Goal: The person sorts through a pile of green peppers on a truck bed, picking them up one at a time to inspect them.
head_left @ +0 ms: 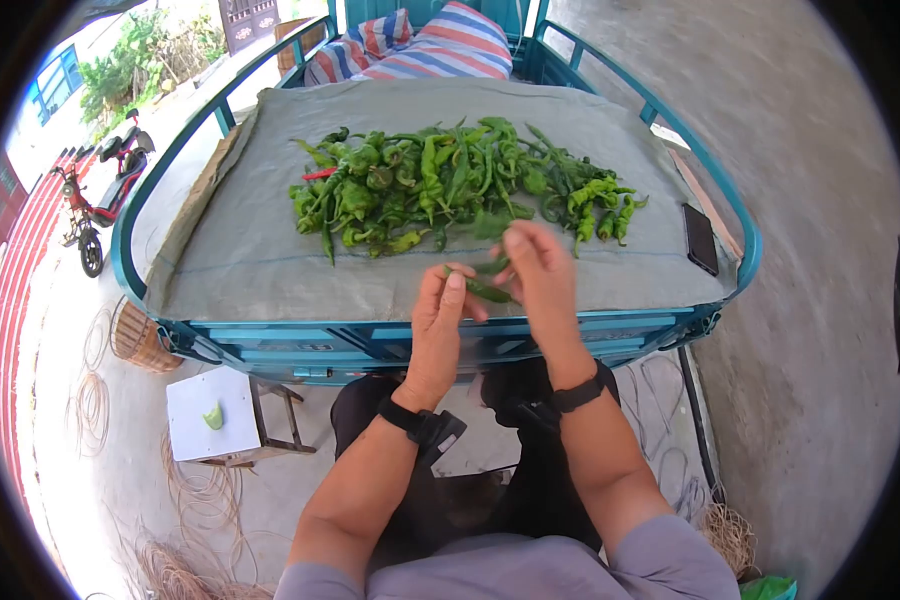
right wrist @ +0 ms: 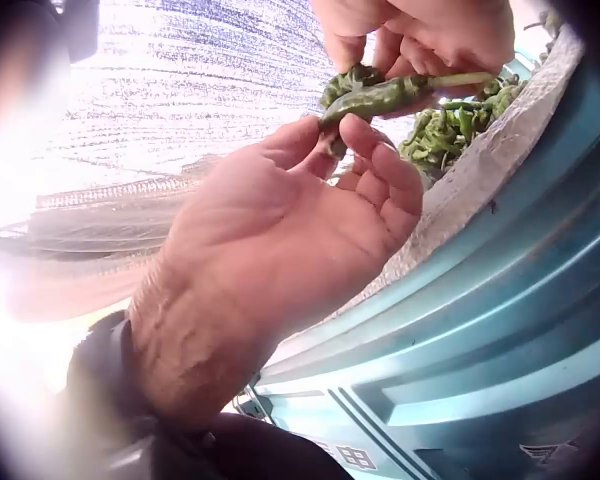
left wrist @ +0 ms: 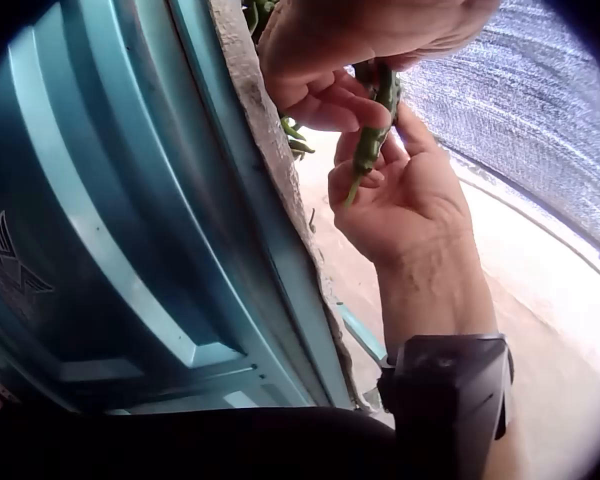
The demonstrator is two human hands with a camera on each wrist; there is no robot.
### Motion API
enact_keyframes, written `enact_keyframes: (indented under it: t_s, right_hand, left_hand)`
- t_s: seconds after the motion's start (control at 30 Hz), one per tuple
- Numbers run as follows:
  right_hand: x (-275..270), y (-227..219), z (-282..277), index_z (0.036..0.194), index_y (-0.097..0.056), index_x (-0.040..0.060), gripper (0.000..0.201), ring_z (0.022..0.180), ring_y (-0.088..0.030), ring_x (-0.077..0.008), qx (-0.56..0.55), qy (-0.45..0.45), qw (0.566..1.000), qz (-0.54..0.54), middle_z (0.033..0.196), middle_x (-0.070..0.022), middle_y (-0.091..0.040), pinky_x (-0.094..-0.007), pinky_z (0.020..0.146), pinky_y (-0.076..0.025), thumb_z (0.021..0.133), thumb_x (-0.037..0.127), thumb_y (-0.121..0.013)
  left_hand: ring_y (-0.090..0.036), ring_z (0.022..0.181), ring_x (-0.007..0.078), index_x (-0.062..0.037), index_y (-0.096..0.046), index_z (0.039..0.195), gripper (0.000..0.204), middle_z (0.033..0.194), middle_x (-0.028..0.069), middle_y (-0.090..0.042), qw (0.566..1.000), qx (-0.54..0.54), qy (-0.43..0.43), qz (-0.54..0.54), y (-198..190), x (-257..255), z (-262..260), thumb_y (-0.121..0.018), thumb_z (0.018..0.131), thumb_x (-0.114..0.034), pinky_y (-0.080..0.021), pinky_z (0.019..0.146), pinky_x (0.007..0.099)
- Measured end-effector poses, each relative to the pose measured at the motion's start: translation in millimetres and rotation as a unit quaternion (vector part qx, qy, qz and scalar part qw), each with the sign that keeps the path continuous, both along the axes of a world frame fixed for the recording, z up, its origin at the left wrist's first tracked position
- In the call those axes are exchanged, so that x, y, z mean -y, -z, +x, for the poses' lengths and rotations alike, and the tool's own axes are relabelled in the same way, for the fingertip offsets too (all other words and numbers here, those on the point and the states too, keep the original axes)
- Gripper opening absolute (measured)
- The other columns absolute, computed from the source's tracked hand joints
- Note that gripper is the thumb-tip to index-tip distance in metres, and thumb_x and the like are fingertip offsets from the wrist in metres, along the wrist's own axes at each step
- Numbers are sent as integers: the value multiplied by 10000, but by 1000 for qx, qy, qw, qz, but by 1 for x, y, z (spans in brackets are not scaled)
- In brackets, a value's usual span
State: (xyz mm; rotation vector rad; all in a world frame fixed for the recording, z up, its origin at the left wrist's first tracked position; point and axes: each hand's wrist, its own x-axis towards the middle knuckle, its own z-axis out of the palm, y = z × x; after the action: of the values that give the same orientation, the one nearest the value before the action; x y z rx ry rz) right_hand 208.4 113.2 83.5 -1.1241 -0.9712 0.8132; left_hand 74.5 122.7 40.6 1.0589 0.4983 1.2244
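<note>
Both hands meet over the near edge of the grey sheet, around a slim green chili pepper (head_left: 488, 291). My left hand (head_left: 438, 312) pinches one end of the pepper between thumb and finger, as the right wrist view shows. My right hand (head_left: 542, 275) has its fingers curled about the pepper's stem end; in the left wrist view the stem points down past its fingertips. A second, crumpled dark green pepper (right wrist: 352, 84) lies against the first between the hands. Just beyond them spreads a heap of green peppers (head_left: 430, 180), with a red one (head_left: 320, 173) at its left.
The grey sheet (head_left: 230, 255) covers the blue cargo bed, framed by metal rails (head_left: 715, 185). A phone (head_left: 700, 240) lies at the right edge, striped sacks (head_left: 450, 45) behind. Below left stand a small table (head_left: 195, 400) and a basket (head_left: 140, 335); coiled strands litter the floor.
</note>
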Motion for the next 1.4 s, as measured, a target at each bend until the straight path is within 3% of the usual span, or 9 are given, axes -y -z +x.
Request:
enact_keyframes:
  t_s: [0.27, 0.37, 0.47, 0.63, 0.83, 1.1, 1.2, 1.3, 1.4]
  right_hand:
    - [-44, 4, 54, 1269, -503, 11, 441, 931, -593, -128, 28, 216, 975, 37, 1236, -117, -532, -251, 593, -491, 929, 257, -636]
    - [-37, 11, 43, 1209, -562, 30, 361, 840, -608, -130, 59, 226, 970, 68, 1118, -89, -606, -254, 606, -485, 937, 260, -618]
    - [-14, 5, 25, 1122, -620, 50, 280, 757, -619, -140, 128, 32, 991, -3, 931, -76, -667, -296, 614, -486, 959, 273, -572]
    - [1, 15, -5, 1096, -625, 48, 319, 753, -662, -208, 371, -85, 924, -33, 805, -103, -677, -369, 671, -505, 972, 327, -535]
    - [7, 8, -7, 1193, -603, 45, 296, 617, -593, -95, 243, -143, 958, -52, 841, -31, -654, -232, 555, -457, 964, 232, -592]
    - [-28, -10, 41, 1316, -517, 72, 389, 749, -638, -161, 170, 144, 973, 60, 973, -93, -638, -311, 636, -500, 945, 184, -554]
    - [-68, 6, 72, 1350, -479, 95, 446, 959, -618, -249, 546, 407, 724, 108, 1087, -133, -626, -401, 772, -499, 925, 200, -563]
    - [-69, -6, 64, 1356, -451, 105, 495, 1095, -550, -329, 456, 244, 856, -17, 1163, -175, -597, -470, 869, -465, 895, 216, -594]
    - [-73, -13, 41, 1328, -461, 108, 490, 1040, -581, -352, 533, 212, 817, -47, 1120, -177, -608, -472, 841, -482, 878, 227, -613]
  left_hand:
    - [-553, 787, 117, -73, -549, 1125, 258, 835, -2, -531, 997, 47, 39, -49, -6, -4, -1, -454, 1044, -299, -444, 749, 277]
    - [-561, 793, 118, -60, -549, 1140, 267, 834, 0, -538, 996, 58, 28, -56, -11, -4, 0, -461, 1042, -293, -455, 763, 282]
    - [-560, 782, 114, -53, -547, 1156, 265, 821, 1, -542, 996, 67, 9, -61, -11, -5, 1, -460, 1043, -275, -462, 770, 278]
    - [-550, 762, 107, -49, -539, 1182, 260, 800, 1, -546, 993, 96, -42, -60, -1, -13, -3, -445, 1049, -253, -468, 770, 271]
    - [-537, 769, 92, -47, -521, 1203, 286, 837, 13, -562, 989, 112, -86, -49, -2, -17, -11, -460, 1042, -276, -463, 748, 255]
    - [-559, 784, 125, -46, -552, 1170, 232, 919, 42, -600, 994, 66, -51, -76, -3, -18, -11, -516, 993, -191, -459, 741, 275]
    - [-559, 782, 131, -47, -563, 1145, 220, 914, 40, -594, 995, 63, -19, -79, -6, -16, -9, -522, 974, -180, -458, 740, 276]
    - [-556, 778, 133, -49, -570, 1130, 219, 906, 36, -587, 995, 53, 7, -88, -11, -17, -6, -525, 963, -182, -455, 738, 276]
    - [-551, 778, 131, -53, -575, 1125, 220, 905, 31, -583, 995, 40, 32, -90, -10, -17, -5, -528, 961, -192, -450, 740, 273]
